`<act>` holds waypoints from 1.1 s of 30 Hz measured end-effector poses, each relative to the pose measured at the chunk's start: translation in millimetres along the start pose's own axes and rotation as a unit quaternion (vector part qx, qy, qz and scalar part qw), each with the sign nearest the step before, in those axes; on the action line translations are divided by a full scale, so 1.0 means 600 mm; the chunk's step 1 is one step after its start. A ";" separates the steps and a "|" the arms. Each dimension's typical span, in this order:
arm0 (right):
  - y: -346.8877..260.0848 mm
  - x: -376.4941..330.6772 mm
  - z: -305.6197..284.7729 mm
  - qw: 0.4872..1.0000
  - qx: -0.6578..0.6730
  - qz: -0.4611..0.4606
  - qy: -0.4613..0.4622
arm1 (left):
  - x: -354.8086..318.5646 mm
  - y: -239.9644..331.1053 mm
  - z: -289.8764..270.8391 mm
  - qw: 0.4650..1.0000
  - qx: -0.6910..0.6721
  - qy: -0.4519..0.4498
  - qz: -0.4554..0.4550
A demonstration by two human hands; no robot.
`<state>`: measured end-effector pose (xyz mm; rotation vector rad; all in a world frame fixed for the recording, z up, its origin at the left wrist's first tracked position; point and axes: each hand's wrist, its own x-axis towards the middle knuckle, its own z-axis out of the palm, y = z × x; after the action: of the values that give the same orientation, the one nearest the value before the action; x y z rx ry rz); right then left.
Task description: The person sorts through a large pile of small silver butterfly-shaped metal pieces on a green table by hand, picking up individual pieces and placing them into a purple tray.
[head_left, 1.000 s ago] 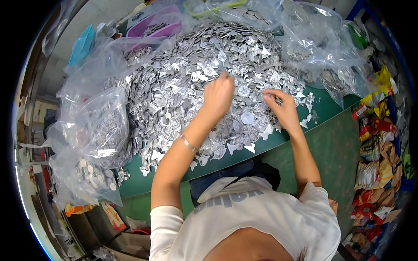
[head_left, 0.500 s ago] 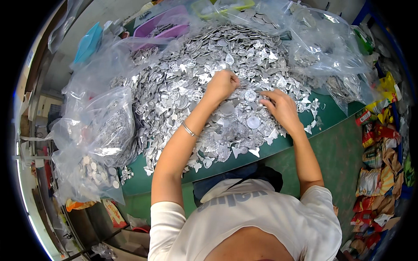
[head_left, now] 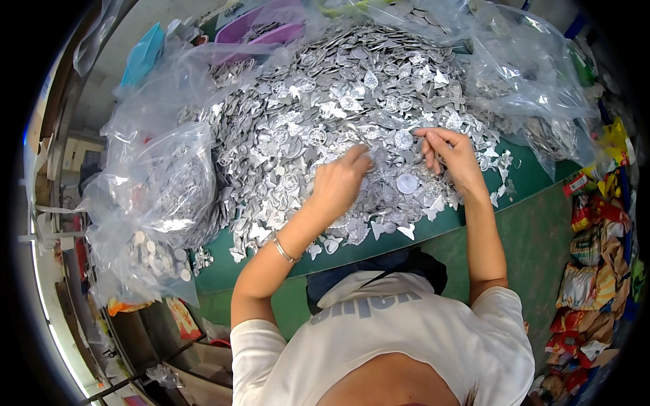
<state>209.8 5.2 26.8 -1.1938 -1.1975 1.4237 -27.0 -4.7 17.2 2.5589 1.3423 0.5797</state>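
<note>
A broad heap of flat silver-coloured metal charms [head_left: 284, 122] covers the table, with leaf, butterfly and round openwork shapes among them. My left hand [head_left: 338, 183], a bangle on its wrist, is over the front middle of the heap. Its fingers are bent together, and their tips hide whatever is between them. Just to the right, my right hand [head_left: 452, 155] has its fingers curled in beside a round patterned charm [head_left: 403, 140]. Whatever its fingertips hold is too small to make out. A plain round disc [head_left: 407, 183] lies between the hands, nearer to me.
Clear plastic bags of metal pieces [head_left: 172, 189] stand at the left, more bags [head_left: 521, 74] at the back right. A purple basin [head_left: 261, 27] and a blue tray [head_left: 142, 54] are at the back. The green table edge [head_left: 271, 281] runs before me; coloured packets [head_left: 586, 284] fill the right side.
My left hand has drawn back toward me over the heap. My right hand has turned and moved slightly right, its fingers curling more. The whole view has shifted a little.
</note>
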 end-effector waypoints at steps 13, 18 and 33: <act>0.000 0.030 0.060 0.943 -0.287 -0.167 -0.011 | -0.005 -0.033 -0.012 0.979 -0.015 0.085 -0.183; 0.000 -0.008 0.042 0.901 -0.412 -0.131 0.036 | -0.023 -0.044 -0.016 0.968 -0.052 0.170 -0.177; 0.029 -0.114 0.004 0.922 -0.379 -0.070 0.044 | -0.175 0.046 -0.045 0.756 -0.532 0.130 -0.359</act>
<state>215.9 -64.7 17.8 -1.6154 -1.8080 0.7854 -71.8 -107.0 25.0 0.9804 1.3318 1.1076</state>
